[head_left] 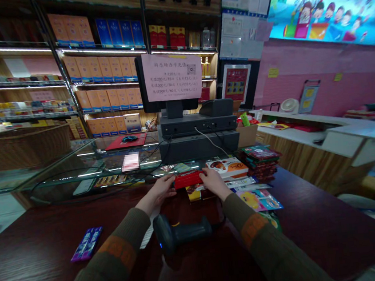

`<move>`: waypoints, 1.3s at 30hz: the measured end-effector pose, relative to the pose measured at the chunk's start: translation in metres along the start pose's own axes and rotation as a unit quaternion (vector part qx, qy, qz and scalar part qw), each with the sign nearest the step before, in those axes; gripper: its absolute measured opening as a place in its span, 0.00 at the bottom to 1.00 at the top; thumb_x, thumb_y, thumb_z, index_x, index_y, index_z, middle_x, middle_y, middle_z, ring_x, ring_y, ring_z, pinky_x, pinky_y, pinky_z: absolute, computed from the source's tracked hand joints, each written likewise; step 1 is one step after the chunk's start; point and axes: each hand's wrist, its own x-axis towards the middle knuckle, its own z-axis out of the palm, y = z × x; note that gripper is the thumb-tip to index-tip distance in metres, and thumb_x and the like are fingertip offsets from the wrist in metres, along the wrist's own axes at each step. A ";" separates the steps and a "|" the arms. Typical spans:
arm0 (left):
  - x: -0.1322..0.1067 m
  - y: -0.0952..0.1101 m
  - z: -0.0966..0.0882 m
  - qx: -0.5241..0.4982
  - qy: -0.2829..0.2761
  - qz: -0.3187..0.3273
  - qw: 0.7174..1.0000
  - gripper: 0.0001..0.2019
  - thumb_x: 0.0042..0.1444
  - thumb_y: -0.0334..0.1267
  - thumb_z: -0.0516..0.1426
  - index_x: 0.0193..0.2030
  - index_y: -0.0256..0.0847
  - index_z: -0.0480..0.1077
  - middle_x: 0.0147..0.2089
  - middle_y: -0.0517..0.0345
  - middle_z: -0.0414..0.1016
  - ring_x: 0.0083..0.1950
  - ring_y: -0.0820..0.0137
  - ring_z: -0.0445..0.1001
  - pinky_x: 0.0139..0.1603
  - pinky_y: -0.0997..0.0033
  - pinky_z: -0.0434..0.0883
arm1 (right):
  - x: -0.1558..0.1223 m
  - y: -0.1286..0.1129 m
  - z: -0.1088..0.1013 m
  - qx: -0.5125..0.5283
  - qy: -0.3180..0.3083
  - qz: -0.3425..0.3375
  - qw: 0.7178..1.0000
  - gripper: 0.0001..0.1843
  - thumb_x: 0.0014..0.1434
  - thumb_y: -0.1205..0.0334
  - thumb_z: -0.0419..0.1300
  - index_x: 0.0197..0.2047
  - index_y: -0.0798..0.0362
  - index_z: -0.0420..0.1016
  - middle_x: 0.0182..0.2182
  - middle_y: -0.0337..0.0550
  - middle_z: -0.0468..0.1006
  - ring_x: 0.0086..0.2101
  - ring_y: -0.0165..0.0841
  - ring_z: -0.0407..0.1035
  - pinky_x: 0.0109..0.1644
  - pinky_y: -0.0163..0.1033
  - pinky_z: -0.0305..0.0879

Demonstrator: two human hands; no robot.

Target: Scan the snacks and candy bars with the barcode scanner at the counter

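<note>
Both my hands grip a flat red packet point(187, 179) over the dark wooden counter point(36, 263). My left hand point(161, 189) pinches its left end, and my right hand point(212, 180) closes on its right end. Under and around the packet lie several colourful snack packs point(259, 200) and an orange and white box point(228, 167). A black barcode scanner point(180, 236) lies on the counter between my forearms, close to me.
A cash register with a monitor and a pink paper notice point(172, 76) stands behind the packets. A purple packet point(86, 243) lies at the left. A glass display case point(76, 170), a wicker basket point(20, 147) and shelves of orange boxes fill the back.
</note>
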 end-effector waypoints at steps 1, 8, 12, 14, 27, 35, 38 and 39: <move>0.001 -0.001 0.000 -0.001 0.001 0.002 1.000 0.20 0.63 0.43 0.61 0.59 0.38 0.69 0.43 0.50 0.79 0.27 0.76 0.73 0.33 0.72 0.78 | 0.000 0.000 0.001 -0.001 0.001 0.000 1.000 0.18 0.65 0.62 0.53 0.52 0.57 0.80 0.47 0.55 0.82 0.52 0.44 0.75 0.57 0.42 0.65; 0.003 -0.003 0.004 -0.027 -0.002 0.033 0.999 0.23 0.65 0.38 0.59 0.65 0.39 0.63 0.46 0.49 0.78 0.35 0.75 0.78 0.39 0.75 0.78 | -0.005 0.002 0.001 -0.001 0.005 -0.007 1.000 0.22 0.65 0.62 0.53 0.59 0.56 0.75 0.51 0.53 0.81 0.54 0.41 0.73 0.60 0.40 0.63; 0.006 -0.008 0.004 -0.040 -0.014 0.046 0.998 0.31 0.56 0.29 0.65 0.66 0.36 0.61 0.43 0.51 0.79 0.38 0.73 0.79 0.43 0.75 0.78 | -0.008 0.002 0.000 0.002 -0.002 -0.016 1.000 0.22 0.65 0.63 0.52 0.59 0.57 0.75 0.52 0.54 0.80 0.53 0.40 0.74 0.59 0.39 0.65; 0.010 -0.012 0.003 -0.025 -0.012 0.053 0.998 0.37 0.50 0.24 0.67 0.66 0.36 0.60 0.38 0.54 0.78 0.36 0.73 0.79 0.42 0.74 0.78 | -0.008 0.002 0.001 0.005 -0.006 -0.024 1.000 0.22 0.65 0.64 0.52 0.59 0.58 0.75 0.53 0.53 0.80 0.53 0.40 0.74 0.59 0.40 0.64; 0.019 -0.030 -0.014 0.045 0.011 0.053 0.998 0.32 0.42 0.26 0.70 0.55 0.37 0.68 0.39 0.54 0.78 0.37 0.70 0.78 0.37 0.71 0.77 | -0.026 0.018 -0.018 0.019 -0.007 -0.038 0.999 0.23 0.64 0.68 0.52 0.61 0.57 0.74 0.56 0.52 0.79 0.56 0.40 0.72 0.63 0.41 0.62; 0.017 -0.022 -0.024 0.067 0.023 0.075 0.995 0.27 0.45 0.28 0.67 0.53 0.35 0.69 0.43 0.50 0.79 0.34 0.73 0.77 0.32 0.77 0.73 | -0.018 0.040 -0.052 0.012 0.043 -0.003 0.999 0.22 0.64 0.69 0.51 0.58 0.55 0.77 0.53 0.50 0.80 0.54 0.40 0.74 0.60 0.43 0.65; 0.022 -0.015 -0.020 0.080 0.023 0.094 0.992 0.26 0.49 0.31 0.66 0.55 0.35 0.69 0.44 0.48 0.80 0.31 0.74 0.76 0.28 0.78 0.70 | -0.014 0.051 -0.061 -0.014 0.060 -0.004 0.998 0.22 0.64 0.69 0.51 0.58 0.56 0.77 0.54 0.51 0.80 0.55 0.41 0.73 0.61 0.44 0.63; 0.023 -0.013 -0.018 0.087 0.022 0.099 0.991 0.25 0.49 0.32 0.66 0.56 0.35 0.69 0.44 0.47 0.80 0.31 0.73 0.76 0.27 0.78 0.69 | -0.013 0.055 -0.062 -0.026 0.064 -0.005 0.998 0.22 0.64 0.69 0.51 0.57 0.56 0.77 0.54 0.52 0.80 0.55 0.42 0.72 0.62 0.44 0.62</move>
